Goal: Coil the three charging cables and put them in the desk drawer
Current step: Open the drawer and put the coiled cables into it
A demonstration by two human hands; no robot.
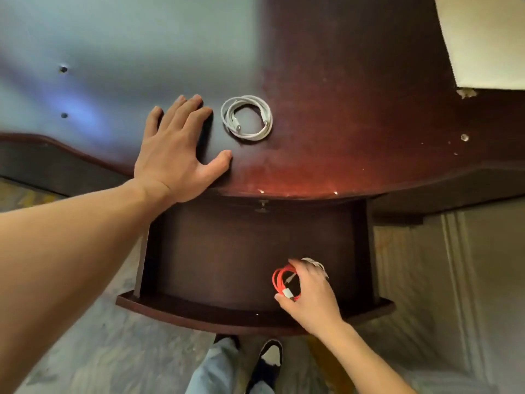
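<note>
Head view. My right hand (309, 294) is down in the open drawer (216, 251), near its front right corner, fingers curled round the coiled red cable (281, 281) so the loops don't spring apart as I set it down. Something pale shows just behind my fingers, possibly another cable; too hidden to say. My left hand (176, 149) lies flat, fingers spread, holding nothing, on the desk (341, 109) near its front edge, likely to brace my lean. The coiled white cable (246, 118) waits just beside that hand, on the desk.
</note>
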